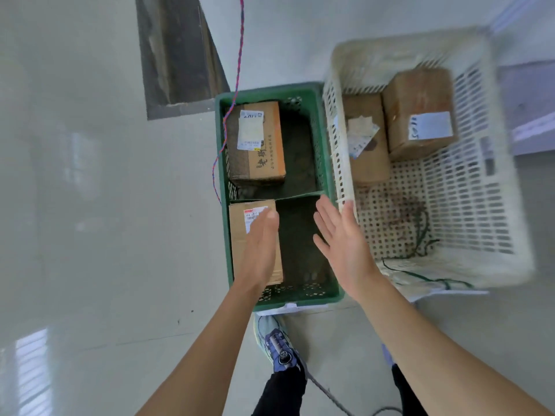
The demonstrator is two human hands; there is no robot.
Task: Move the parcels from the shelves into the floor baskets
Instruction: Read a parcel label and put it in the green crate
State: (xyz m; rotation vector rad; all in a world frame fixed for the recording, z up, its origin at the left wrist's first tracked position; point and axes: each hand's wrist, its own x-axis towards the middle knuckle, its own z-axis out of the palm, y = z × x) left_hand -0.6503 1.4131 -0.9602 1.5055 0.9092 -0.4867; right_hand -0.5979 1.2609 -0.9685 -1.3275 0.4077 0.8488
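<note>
Floor [105,205]: pale and glossy, and it carries both baskets; no shelves in view.
White basket [468,205]: the larger one, on the right and touching the green one; most of its bottom is bare.
Green basket [267,93]: a divider splits it into a far and a near compartment, each half filled.
Big brown parcel [420,115]: far corner of the white basket, just beside the torn-label parcel [365,139].
Printed parcel [255,142]: far compartment, left side.
Plain parcel [240,244]: near compartment, left side.
Left hand [259,250]: fingers straight and holding nothing, over the plain parcel; contact unclear.
Right hand [342,241]: fingers spread wide and holding nothing, above the bare right half of the near compartment.
Progress: four parcels are in the baskets; how many are left on the shelves cannot be judged.
</note>
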